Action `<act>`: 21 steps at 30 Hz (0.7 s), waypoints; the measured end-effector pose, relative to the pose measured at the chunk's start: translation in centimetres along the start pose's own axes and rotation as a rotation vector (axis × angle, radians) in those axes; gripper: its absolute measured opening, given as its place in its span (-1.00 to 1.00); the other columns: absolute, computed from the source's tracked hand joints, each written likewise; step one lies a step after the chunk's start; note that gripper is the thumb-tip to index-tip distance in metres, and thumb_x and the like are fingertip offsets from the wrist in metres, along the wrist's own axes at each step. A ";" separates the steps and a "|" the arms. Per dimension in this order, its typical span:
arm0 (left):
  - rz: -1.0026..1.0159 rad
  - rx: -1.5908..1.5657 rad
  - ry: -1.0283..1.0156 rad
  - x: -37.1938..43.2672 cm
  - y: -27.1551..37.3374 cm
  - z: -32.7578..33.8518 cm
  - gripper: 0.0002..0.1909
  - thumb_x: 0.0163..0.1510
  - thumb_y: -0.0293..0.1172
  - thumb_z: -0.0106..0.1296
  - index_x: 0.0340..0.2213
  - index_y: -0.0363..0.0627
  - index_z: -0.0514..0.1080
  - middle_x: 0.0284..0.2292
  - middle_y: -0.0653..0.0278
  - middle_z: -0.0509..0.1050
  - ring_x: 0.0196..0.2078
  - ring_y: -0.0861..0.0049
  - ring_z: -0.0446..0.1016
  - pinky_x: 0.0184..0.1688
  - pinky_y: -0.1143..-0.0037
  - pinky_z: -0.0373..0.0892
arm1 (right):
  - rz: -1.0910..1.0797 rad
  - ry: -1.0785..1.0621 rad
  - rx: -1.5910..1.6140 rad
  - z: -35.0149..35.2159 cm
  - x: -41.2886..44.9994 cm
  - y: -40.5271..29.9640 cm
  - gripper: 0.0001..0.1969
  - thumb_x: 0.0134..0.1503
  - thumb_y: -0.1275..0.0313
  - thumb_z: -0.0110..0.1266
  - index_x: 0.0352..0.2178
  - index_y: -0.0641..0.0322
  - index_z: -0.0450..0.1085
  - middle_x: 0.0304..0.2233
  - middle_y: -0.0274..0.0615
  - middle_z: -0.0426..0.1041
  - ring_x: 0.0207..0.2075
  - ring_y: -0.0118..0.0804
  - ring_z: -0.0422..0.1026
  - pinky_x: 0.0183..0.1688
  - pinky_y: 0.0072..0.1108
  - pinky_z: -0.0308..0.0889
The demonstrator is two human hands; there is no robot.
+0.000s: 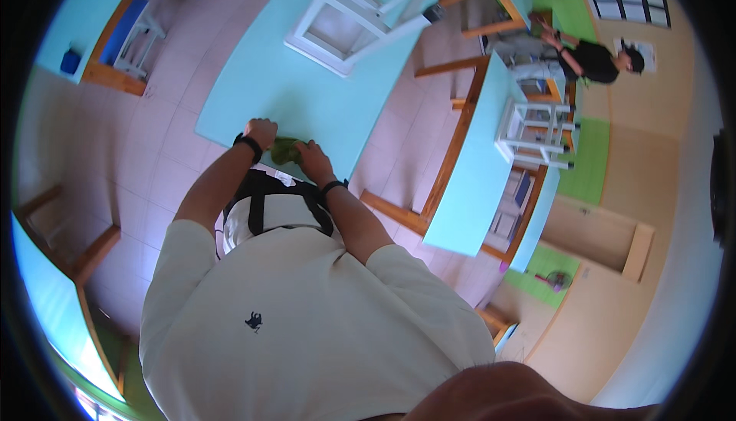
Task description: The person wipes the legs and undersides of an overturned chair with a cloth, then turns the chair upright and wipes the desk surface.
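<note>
A crumpled green cloth (284,151) lies at the near edge of the light blue tabletop (253,82), between my two hands. My left hand (262,132), with a black band at the wrist, is closed at the cloth's left end; the fingers are curled and partly hidden. On the other side, my right hand (313,162), also with a dark wristband, has its fingers on the cloth's right side. Whether either hand grips the cloth firmly is hard to see. Farther up the same table rests an upturned white stool (345,19).
Another light blue table (471,191) with wooden legs stands to the right, bearing a white stool (532,131) on its side. A person (592,62) in a black top stands farther off at the upper right. A dark blue object (71,62) sits on the upper left table.
</note>
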State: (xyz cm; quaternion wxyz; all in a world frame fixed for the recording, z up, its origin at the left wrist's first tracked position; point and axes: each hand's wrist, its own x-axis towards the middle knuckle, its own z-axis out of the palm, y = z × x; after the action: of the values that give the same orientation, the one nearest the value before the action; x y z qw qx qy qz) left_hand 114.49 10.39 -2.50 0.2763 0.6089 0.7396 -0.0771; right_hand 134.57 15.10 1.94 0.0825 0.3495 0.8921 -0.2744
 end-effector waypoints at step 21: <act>-0.030 -0.636 -0.086 -0.2 -12.2 -3.7 -0.54 0.06 0.02 -0.06 -0.24 -0.16 0.38 -0.29 -0.02 0.51 -0.22 0.10 0.49 -0.17 0.26 0.38 | -0.234 0.309 0.233 4.5 8.5 -4.7 -0.40 -0.12 0.18 0.15 -0.06 0.30 0.30 0.07 0.29 0.15 0.13 0.27 0.09 0.19 -0.16 0.02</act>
State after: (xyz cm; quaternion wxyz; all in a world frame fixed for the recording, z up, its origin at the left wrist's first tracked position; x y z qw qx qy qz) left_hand 101.88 8.91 -2.04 0.4826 0.4772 0.7232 0.1280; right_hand 124.93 14.67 -2.62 -0.1285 0.2888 0.8907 -0.3266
